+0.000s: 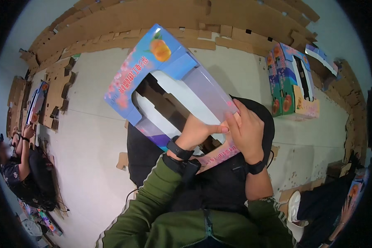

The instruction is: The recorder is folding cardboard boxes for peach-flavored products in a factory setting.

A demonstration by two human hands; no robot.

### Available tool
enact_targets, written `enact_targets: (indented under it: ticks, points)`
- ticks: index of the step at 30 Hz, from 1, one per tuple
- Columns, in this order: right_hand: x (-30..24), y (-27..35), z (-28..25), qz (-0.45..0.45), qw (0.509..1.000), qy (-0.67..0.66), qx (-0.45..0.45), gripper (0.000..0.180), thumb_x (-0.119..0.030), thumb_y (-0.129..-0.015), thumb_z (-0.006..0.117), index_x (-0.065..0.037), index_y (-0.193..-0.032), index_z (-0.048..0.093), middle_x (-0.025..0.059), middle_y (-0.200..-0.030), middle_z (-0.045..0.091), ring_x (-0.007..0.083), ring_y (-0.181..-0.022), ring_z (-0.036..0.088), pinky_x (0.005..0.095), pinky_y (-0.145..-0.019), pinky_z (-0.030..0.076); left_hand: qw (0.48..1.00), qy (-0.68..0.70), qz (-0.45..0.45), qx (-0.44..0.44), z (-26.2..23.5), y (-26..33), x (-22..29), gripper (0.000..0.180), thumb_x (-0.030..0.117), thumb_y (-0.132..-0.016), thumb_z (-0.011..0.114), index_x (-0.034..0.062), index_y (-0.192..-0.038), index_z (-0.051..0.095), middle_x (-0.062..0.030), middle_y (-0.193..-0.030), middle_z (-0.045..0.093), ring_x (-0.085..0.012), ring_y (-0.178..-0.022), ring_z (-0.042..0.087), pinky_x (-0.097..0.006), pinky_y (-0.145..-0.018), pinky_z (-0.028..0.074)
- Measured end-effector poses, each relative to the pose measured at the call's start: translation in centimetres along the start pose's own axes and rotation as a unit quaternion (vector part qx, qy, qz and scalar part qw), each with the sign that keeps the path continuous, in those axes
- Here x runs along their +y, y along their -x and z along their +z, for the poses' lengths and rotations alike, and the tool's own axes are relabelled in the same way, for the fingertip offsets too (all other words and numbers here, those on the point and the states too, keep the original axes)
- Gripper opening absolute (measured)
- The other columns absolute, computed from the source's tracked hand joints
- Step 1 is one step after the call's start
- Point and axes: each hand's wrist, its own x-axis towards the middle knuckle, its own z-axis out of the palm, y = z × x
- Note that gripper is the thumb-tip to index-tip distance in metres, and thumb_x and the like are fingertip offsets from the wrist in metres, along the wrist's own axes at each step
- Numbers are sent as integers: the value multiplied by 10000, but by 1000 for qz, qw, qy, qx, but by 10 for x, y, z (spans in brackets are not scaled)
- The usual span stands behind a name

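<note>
A printed cardboard fruit box (161, 68), blue and pink with a peach picture, rests tilted across my lap. Its upper face has a long cut-out with brown cardboard and white flaps showing inside. My left hand (198, 131) reaches through that cut-out at the near end; its fingers are hidden inside, while the thumb lies over the rim by my right hand. Around the box's right near corner, my right hand (248, 130) is closed, fingers along the outer side and thumb on the top edge. Both hands grip the same end of the box.
Two similar fruit boxes (283, 78) stand together on the floor at the right. Flattened cardboard (60, 91) lies at left, and cardboard strips (252, 16) line the far wall. One person (29, 165) sits at left with a box; another person's leg (318, 206) shows at lower right.
</note>
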Motion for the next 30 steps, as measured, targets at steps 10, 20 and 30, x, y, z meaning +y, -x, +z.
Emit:
enact_targets:
  ticks: [10, 20, 30]
  points:
    - [-79, -52, -11, -51, 992, 114, 2, 665, -340, -830, 703, -44, -1386, 489, 267, -1440, 399, 390, -1377, 360, 610, -1145, 194, 997, -15, 59, 43, -7, -8, -8, 625, -8, -730, 798, 10, -1299, 538, -74, -1227, 616, -192, -1109, 592, -332, -928, 502]
    - [-45, -62, 44, -17, 996, 44, 72, 388, -403, -897, 655, -31, -901, 545, 158, -694, 592, 363, -597, 646, 414, -521, 524, 998, -34, 30, 38, -3, 6, 2, 722, 6, -751, 717, -20, -1407, 417, -89, -1341, 545, -212, -1219, 539, -353, -1047, 412]
    - [-41, -56, 43, -64, 989, 42, 126, 410, -404, -879, 662, -11, -927, 553, 136, -696, 560, 306, -574, 625, 385, -530, 521, 904, 418, 68, 55, -56, -9, 57, 369, 258, -995, 521, 26, -1275, 583, -100, -1260, 647, -257, -1215, 570, -417, -1097, 380]
